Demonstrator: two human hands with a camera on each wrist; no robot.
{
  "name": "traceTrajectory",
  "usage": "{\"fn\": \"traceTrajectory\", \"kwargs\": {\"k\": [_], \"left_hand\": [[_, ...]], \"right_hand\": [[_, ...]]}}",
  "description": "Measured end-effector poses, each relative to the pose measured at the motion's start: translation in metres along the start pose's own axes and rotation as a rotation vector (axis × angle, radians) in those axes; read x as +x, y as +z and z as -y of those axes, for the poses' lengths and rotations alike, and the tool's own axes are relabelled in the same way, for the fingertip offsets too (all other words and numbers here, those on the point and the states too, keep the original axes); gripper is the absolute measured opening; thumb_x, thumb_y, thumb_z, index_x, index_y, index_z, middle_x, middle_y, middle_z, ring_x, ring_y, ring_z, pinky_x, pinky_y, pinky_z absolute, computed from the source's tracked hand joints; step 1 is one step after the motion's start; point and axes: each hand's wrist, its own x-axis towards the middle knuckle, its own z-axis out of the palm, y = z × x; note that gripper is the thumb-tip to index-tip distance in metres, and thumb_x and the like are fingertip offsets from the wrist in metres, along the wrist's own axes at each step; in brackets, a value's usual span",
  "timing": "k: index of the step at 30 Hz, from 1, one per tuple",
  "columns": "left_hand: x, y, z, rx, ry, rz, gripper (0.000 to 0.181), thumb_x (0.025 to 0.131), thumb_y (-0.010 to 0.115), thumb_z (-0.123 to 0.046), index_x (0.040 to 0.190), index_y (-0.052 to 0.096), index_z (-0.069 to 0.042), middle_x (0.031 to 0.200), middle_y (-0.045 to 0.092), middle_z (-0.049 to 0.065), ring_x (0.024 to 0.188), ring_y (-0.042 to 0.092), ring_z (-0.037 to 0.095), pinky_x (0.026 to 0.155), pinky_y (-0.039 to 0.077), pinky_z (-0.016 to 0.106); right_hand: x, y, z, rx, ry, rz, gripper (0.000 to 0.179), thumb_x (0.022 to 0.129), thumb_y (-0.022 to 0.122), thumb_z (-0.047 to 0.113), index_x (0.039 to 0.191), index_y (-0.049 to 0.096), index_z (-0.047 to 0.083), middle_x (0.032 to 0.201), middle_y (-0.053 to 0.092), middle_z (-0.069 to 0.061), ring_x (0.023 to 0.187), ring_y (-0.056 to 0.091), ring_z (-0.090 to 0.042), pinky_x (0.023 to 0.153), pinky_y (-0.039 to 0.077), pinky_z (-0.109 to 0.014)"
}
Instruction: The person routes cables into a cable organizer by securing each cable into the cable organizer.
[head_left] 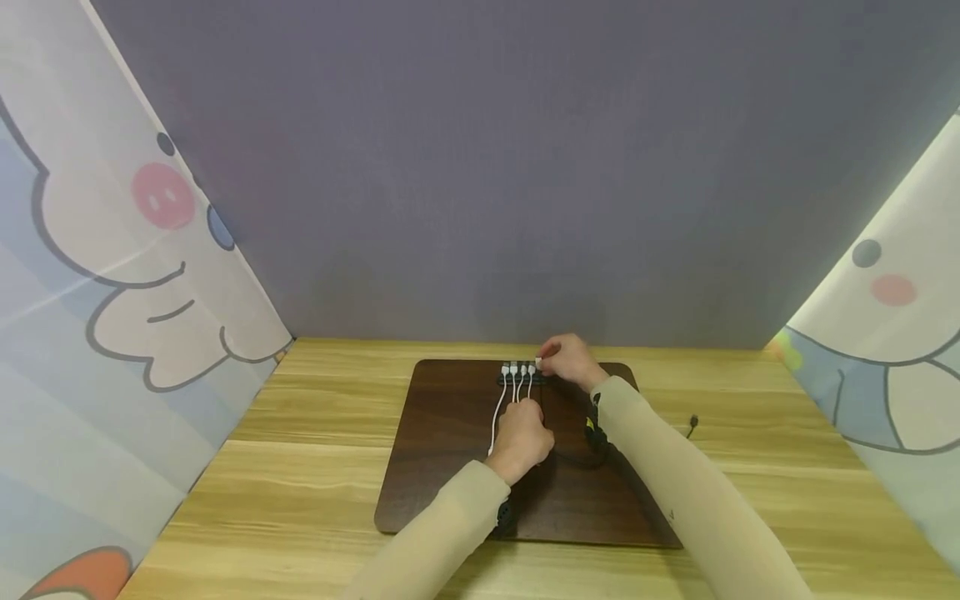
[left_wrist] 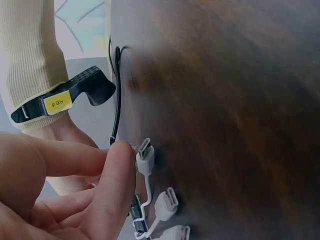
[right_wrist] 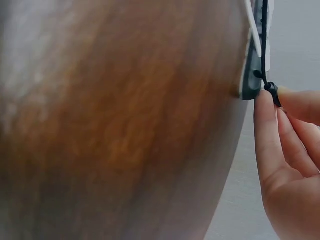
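A dark cable holder (head_left: 522,379) near the far edge of the brown board (head_left: 442,433) carries several white cables side by side. My right hand (head_left: 572,360) is at the holder's right end, pinching the black cable's end (right_wrist: 272,94) between thumb and fingers in the right wrist view. Nearer to me, my left hand (head_left: 521,435) is low over the board. Its thumb and index finger meet on the black cable (left_wrist: 118,95), with the pinch point partly hidden by a fingertip. Beside these fingertips lie white cable plugs (left_wrist: 145,162) with flat metal ends.
The board lies on a light wooden table (head_left: 300,467) before a grey wall (head_left: 480,183). To the board's right is a small black plug (head_left: 693,421) on the table. A black wrist strap with a yellow label (left_wrist: 58,102) is on my right wrist.
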Motion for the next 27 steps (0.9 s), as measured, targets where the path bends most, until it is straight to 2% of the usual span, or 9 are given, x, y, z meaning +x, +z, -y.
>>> {"fn": "traceTrajectory", "kwargs": {"k": [7, 16, 21, 27], "left_hand": [[-0.001, 0.001, -0.002, 0.04, 0.008, 0.004, 0.03, 0.077, 0.068, 0.004, 0.054, 0.054, -0.01, 0.054, 0.052, 0.004, 0.053, 0.054, 0.023, 0.048, 0.044, 0.034], [0.002, 0.008, -0.001, 0.129, 0.033, -0.013, 0.006, 0.075, 0.07, 0.004, 0.074, 0.066, 0.001, 0.067, 0.063, 0.012, 0.059, 0.061, 0.025, 0.052, 0.051, 0.038], [0.003, 0.013, 0.0, 0.15, 0.033, 0.0, 0.006, 0.076, 0.071, 0.004, 0.075, 0.066, 0.002, 0.065, 0.062, 0.011, 0.059, 0.06, 0.023, 0.052, 0.05, 0.038], [0.005, 0.015, 0.0, 0.181, 0.041, 0.025, 0.005, 0.076, 0.071, 0.003, 0.075, 0.066, 0.001, 0.068, 0.062, 0.011, 0.062, 0.059, 0.022, 0.058, 0.051, 0.04]], "right_hand": [[-0.001, 0.001, -0.002, -0.04, 0.005, -0.015, 0.016, 0.088, 0.072, -0.003, 0.103, 0.071, -0.008, 0.096, 0.071, -0.018, 0.078, 0.073, -0.024, 0.074, 0.06, -0.037], [0.004, 0.002, -0.005, -0.209, -0.029, -0.022, 0.012, 0.087, 0.074, 0.002, 0.097, 0.073, -0.003, 0.09, 0.073, -0.013, 0.074, 0.071, -0.02, 0.069, 0.058, -0.034], [0.005, 0.004, -0.009, -0.272, -0.019, -0.003, 0.014, 0.089, 0.073, 0.006, 0.1, 0.074, -0.003, 0.09, 0.074, -0.012, 0.073, 0.07, -0.019, 0.069, 0.056, -0.034], [0.004, 0.006, -0.014, -0.29, -0.037, -0.004, 0.016, 0.09, 0.071, 0.005, 0.102, 0.073, -0.005, 0.095, 0.073, -0.015, 0.072, 0.07, -0.019, 0.069, 0.057, -0.035]]}}
